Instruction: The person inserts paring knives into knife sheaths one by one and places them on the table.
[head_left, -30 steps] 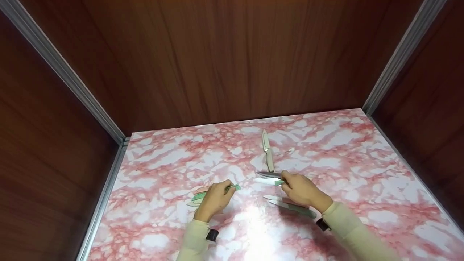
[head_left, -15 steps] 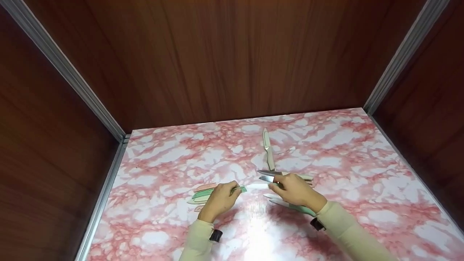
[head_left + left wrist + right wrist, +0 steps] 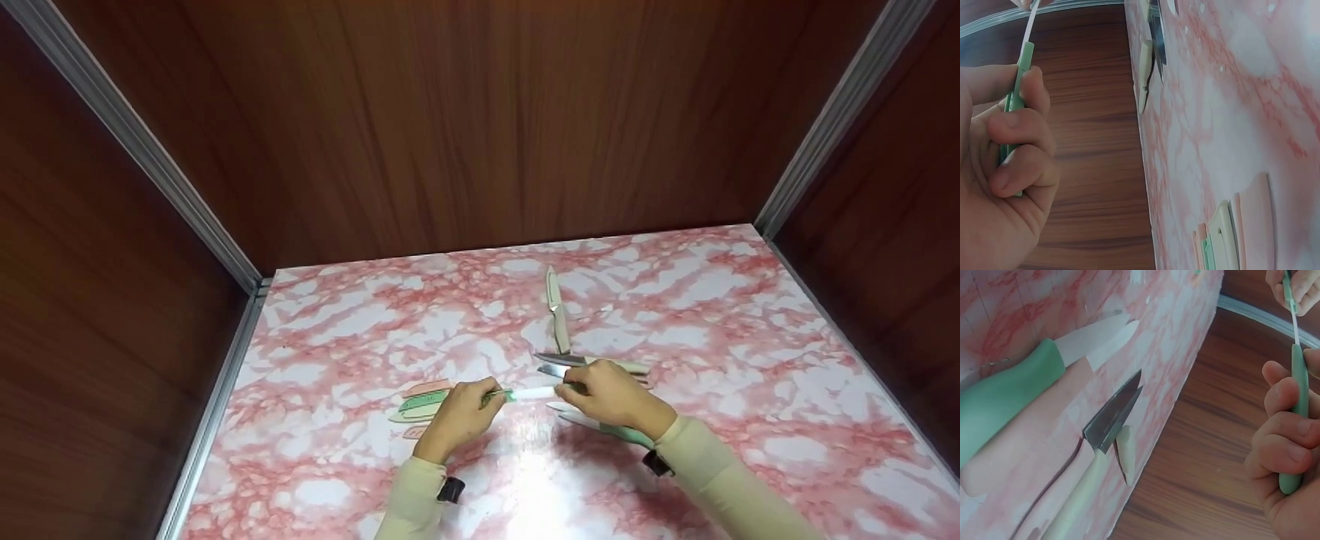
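My left hand (image 3: 461, 416) grips a slim green blade cover (image 3: 1023, 64), fingers curled round it, its mouth toward my right hand. My right hand (image 3: 615, 397) holds a knife by its green handle (image 3: 1299, 377), fingers wrapped round it. The pale blade (image 3: 534, 393) points left between the hands, its tip end inside the cover's mouth and most of the blade still showing. Both hands are raised over the table. In the right wrist view, the left hand and green cover (image 3: 1288, 289) line up with the knife.
Beside my left hand lie pink, cream and green blade covers (image 3: 1257, 225). Under my right hand are a larger green-handled knife (image 3: 1010, 396), a pink-handled one (image 3: 1053, 489) and a cream-handled one (image 3: 1078, 500). A covered cream knife (image 3: 557, 311) lies farther back, before the wooden wall (image 3: 480, 135).
My right hand has lifted the green-handled knife off the table and brought it left. Its blade now meets the cover, while my left hand has shifted slightly right.
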`<state>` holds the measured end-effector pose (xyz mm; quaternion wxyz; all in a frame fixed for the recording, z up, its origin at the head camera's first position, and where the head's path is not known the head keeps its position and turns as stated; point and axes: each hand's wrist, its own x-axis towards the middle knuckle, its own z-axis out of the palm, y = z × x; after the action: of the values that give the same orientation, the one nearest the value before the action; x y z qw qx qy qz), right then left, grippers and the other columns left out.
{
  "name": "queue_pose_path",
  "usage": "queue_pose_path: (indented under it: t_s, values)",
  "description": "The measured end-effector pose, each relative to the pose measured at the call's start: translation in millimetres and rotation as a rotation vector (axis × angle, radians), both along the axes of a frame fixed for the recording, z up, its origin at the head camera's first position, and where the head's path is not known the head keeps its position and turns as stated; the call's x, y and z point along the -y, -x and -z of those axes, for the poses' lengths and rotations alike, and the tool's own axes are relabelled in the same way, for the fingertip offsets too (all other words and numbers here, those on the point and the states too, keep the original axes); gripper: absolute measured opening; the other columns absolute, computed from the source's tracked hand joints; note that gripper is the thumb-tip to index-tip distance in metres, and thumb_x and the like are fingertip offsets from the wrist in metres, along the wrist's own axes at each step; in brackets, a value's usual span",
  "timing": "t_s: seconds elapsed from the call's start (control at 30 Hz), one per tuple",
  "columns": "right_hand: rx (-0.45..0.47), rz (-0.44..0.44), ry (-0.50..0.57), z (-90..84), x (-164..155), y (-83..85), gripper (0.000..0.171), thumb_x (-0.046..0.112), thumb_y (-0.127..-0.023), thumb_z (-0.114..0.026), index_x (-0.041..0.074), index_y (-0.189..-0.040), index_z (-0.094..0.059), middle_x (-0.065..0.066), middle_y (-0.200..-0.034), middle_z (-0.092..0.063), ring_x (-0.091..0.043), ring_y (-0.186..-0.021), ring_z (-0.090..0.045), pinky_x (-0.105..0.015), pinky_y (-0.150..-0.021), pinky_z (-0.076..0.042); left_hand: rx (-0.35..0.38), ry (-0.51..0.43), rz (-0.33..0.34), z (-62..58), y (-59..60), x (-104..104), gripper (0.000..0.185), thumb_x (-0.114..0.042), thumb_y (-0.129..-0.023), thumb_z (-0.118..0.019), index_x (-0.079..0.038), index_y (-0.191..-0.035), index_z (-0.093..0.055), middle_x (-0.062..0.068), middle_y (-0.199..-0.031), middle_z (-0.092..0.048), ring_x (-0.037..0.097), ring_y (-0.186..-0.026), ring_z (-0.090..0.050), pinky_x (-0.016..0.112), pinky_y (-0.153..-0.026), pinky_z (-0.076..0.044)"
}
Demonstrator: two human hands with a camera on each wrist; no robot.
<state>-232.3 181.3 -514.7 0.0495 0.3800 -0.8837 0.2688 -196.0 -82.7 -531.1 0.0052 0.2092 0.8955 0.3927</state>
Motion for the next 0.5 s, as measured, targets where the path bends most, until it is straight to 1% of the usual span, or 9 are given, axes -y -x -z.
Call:
queue_pose_path:
  t_s: [0.07, 0.13, 0.3, 0.37, 0.5]
  values:
    - [-0.007, -0.018, 0.002, -1.3, -0.2, 0.3, 0.034, 0.026, -0.094, -0.058, 0.023, -0.062, -0.049, 0.016, -0.05, -0.027, 0.002, -0.043, -0.023, -0.02, -0.046, -0.027, -0.003, 0.004, 0.0, -0.9, -0.1, -1.1, 0.019, -0.027, -0.097, -0.052, -0.019, -0.082, -0.059, -0.011, -0.062, -0.04, 0.005, -0.056, -0.036, 0.024, -0.057, -0.035]
    - [-0.023, -0.031, 0.003, -2.6, -0.4, 0.5, 0.031, 0.025, -0.094, -0.059, 0.023, -0.063, -0.053, 0.017, -0.05, -0.029, 0.003, -0.043, -0.023, -0.019, -0.044, -0.027, 0.017, 0.001, 0.005, -2.3, -0.8, -1.7, 0.019, -0.027, -0.098, -0.052, -0.018, -0.083, -0.06, -0.011, -0.061, -0.038, 0.005, -0.054, -0.035, 0.024, -0.056, -0.034]
    - [-0.041, -0.045, -0.011, -4.1, -0.7, 0.1, 0.024, 0.025, -0.092, -0.061, 0.02, -0.069, -0.064, 0.018, -0.052, -0.039, 0.005, -0.043, -0.027, -0.017, -0.042, -0.028, 0.056, 0.008, 0.008, -4.6, -3.6, -2.9, 0.02, -0.029, -0.098, -0.051, -0.016, -0.086, -0.062, -0.01, -0.059, -0.037, 0.005, -0.053, -0.033, 0.024, -0.054, -0.033]
    - [-0.029, -0.047, -0.018, -3.5, -0.9, -0.1, 0.022, 0.026, -0.091, -0.061, 0.021, -0.07, -0.066, 0.019, -0.053, -0.042, 0.006, -0.042, -0.028, -0.016, -0.041, -0.029, 0.044, 0.018, 0.002, -5.0, -4.4, -4.0, 0.02, -0.028, -0.097, -0.051, -0.016, -0.086, -0.063, -0.011, -0.059, -0.038, 0.005, -0.053, -0.034, 0.024, -0.054, -0.033]
    - [-0.021, -0.062, -0.009, -1.9, -0.9, -0.1, 0.023, 0.024, -0.092, -0.062, 0.019, -0.07, -0.067, 0.019, -0.052, -0.042, 0.006, -0.042, -0.028, -0.016, -0.04, -0.028, 0.019, 0.019, -0.007, -4.7, -4.7, -5.8, 0.019, -0.027, -0.097, -0.053, -0.017, -0.084, -0.062, -0.011, -0.06, -0.039, 0.005, -0.055, -0.037, 0.024, -0.056, -0.035]
